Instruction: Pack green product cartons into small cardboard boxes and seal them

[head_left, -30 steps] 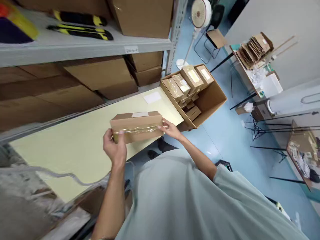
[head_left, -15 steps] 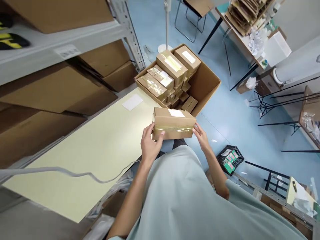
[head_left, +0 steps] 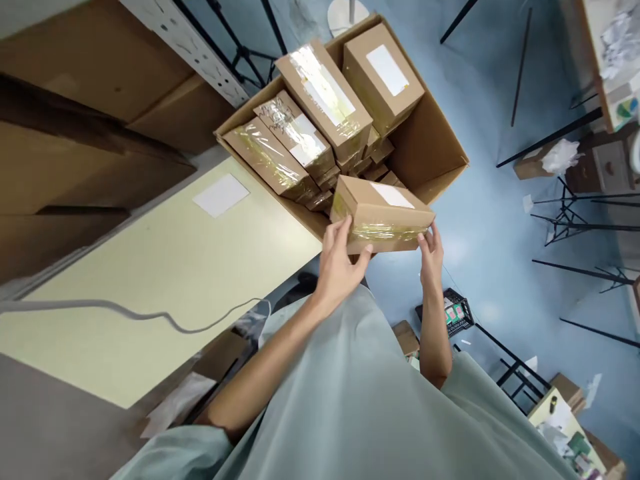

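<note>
Centre: the held box (head_left: 385, 220) has its underside turned from view; its label (head_left: 393, 195) is too small to read. Just beyond, the lower boxes (head_left: 377, 172) in the large carton (head_left: 437, 143) are partly hidden by those above. Right of centre: the right forearm (head_left: 434, 337) covers part of a black crate (head_left: 468, 315). Left edge: the grey cable (head_left: 95, 305) is cut off. Lower right: blurred clutter (head_left: 555, 437) on a small table (head_left: 541, 411), possibly paper.

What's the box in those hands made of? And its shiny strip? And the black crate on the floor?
The box looks like cardboard: brown, matte, with crisp edges. The strip seems to be yellowish plastic tape: bright glints make it look glossy. The crate is probably plastic, going by its black openwork sides; its finish is hard to tell.
</note>
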`<state>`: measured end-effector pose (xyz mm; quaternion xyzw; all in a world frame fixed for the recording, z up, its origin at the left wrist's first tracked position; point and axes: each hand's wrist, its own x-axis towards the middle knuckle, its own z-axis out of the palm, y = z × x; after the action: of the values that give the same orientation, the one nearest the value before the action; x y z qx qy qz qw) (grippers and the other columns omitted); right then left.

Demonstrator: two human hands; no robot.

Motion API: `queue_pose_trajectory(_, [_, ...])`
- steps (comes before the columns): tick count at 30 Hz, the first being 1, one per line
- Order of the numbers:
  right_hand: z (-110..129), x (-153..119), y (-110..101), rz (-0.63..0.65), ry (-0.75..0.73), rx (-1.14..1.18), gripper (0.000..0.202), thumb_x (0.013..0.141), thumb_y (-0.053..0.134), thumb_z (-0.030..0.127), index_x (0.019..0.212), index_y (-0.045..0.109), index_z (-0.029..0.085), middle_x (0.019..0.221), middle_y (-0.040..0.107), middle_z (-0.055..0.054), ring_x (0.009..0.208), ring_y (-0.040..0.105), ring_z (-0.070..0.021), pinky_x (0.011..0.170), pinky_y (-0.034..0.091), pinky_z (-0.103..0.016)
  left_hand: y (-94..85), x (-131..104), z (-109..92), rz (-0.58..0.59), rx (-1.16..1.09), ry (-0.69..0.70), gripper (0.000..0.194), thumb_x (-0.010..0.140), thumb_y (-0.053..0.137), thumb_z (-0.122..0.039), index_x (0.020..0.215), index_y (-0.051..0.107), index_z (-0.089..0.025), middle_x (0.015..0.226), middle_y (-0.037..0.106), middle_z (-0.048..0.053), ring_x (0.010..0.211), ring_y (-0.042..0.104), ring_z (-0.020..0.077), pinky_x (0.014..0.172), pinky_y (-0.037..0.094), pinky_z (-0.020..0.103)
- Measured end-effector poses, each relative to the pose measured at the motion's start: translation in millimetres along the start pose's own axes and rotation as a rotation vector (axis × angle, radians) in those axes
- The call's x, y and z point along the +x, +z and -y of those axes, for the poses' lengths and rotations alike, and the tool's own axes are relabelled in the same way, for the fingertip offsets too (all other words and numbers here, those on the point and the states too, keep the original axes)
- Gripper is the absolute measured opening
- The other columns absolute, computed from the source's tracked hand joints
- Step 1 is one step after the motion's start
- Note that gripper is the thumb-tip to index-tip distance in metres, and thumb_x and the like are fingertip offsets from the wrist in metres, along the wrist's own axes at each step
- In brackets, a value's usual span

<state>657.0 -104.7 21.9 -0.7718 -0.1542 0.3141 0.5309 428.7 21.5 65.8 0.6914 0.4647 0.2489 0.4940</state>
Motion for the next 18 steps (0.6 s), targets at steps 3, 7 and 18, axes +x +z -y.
queue_pose_trajectory(3, [-3.1, 53.3, -11.2, -0.008, -0.055, -0.133, 0.095, 0.097, 0.076, 0.071, 0.175, 0.055, 0.021, 0.175, 0.062, -0.018, 0.166, 0.058, -0.0358, 0.139, 0.047, -0.058, 49.0, 6.3, 18.6, 0.015, -0.16, -0.187, 0.078, 0.099, 0.08, -0.037, 0.171, 0.053, -0.024, 0.163, 0.053, 0.017, 0.161, 0.055, 0.0343, 0.139, 0.046, 0.054])
queue_pose_trajectory(7, [-7.4, 108.4, -8.9, 0.108, -0.14, -0.411, 0.085, 0.101, 0.071, 0.073, 0.168, 0.063, 0.022, 0.168, 0.068, -0.019, 0.158, 0.064, -0.0373, 0.136, 0.049, -0.062, 93.7, 12.2, 58.6, 0.055, -0.411, -0.54, 0.07, 0.089, 0.084, -0.03, 0.155, 0.065, -0.024, 0.157, 0.058, 0.016, 0.158, 0.059, 0.035, 0.136, 0.049, 0.053])
queue_pose_trajectory(18, [-84.1, 188.1, 103.4, 0.48, 0.104, -0.634, 0.091, 0.087, 0.09, 0.062, 0.161, 0.068, 0.014, 0.165, 0.07, -0.023, 0.16, 0.06, -0.0444, 0.14, 0.043, -0.062, 104.2, 43.7, 154.0, -0.052, -0.722, -1.088, 0.057, 0.08, 0.076, -0.029, 0.136, 0.07, -0.025, 0.141, 0.082, 0.012, 0.145, 0.069, 0.0307, 0.129, 0.048, 0.05])
